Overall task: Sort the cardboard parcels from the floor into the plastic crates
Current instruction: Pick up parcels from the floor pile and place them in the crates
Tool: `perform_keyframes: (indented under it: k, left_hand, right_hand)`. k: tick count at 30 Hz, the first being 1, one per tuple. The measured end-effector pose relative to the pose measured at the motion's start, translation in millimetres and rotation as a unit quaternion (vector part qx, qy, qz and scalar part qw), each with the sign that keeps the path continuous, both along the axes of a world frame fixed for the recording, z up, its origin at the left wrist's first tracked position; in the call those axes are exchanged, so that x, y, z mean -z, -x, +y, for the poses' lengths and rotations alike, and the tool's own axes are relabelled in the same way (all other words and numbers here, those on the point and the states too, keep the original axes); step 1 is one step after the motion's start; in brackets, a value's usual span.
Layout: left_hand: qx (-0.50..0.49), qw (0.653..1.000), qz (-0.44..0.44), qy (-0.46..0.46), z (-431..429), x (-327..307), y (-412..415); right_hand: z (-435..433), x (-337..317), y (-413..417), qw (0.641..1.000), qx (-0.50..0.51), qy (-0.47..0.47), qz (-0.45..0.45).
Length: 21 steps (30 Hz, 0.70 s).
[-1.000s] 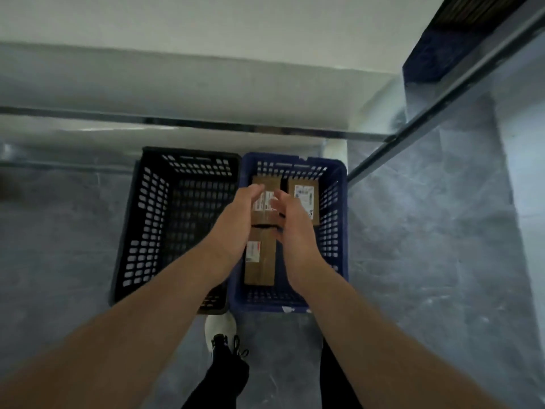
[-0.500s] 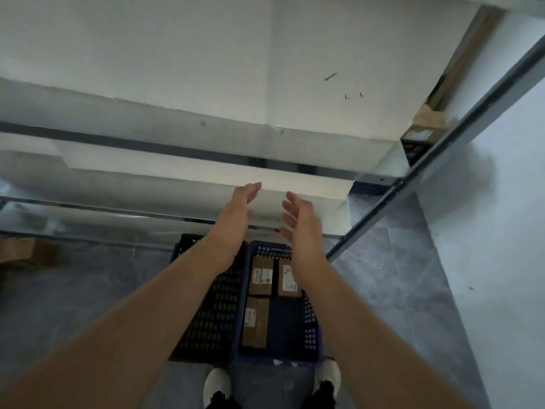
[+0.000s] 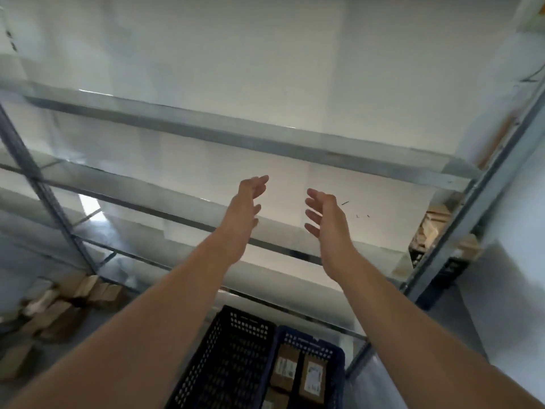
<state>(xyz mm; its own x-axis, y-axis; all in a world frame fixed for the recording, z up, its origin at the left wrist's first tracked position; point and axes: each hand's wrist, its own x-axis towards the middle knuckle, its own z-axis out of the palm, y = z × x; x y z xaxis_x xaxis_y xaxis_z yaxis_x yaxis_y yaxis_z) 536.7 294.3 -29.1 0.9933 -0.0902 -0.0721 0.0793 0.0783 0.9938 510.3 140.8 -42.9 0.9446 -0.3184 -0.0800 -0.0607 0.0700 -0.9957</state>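
Cardboard parcels (image 3: 59,302) piled on floor (image 3: 463,329) at 8 o'clock from left grip (image 3: 244,214), nearer it than right grip (image 3: 327,222); both grips wide, empty; long axes blurred.

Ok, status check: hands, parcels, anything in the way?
Left hand open, right hand open, both empty. Parcels in blue crate, beside black crate. Floor pile waiting at left. Nothing in the way.

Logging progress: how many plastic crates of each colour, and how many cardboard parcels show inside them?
Black perforated plastic crate: 1
Blue perforated plastic crate: 1
Brown cardboard parcels, in the blue crate: 3
Total: 5
Floor pile too blurred to count.
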Motion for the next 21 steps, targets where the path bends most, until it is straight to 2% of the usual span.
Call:
perform_keyframes:
  k: [7, 15, 21]
  left_hand:
    - [-0.118, 0.993, -0.024, -0.015, 55, -27, 70]
    - [-0.305, 0.952, 0.031, -0.008, 195, -13, 155]
    - [-0.358, 0.932, 0.054, -0.018, 313, 11, 199]
  right_hand:
    - [50, -37, 29, 0.990, -0.134, 0.028, -0.035]
    - [209, -11, 59, 0.955, -0.298, 0.003, 0.000]
    - [338, 6, 73, 0.931, -0.366, -0.005, -0.001]
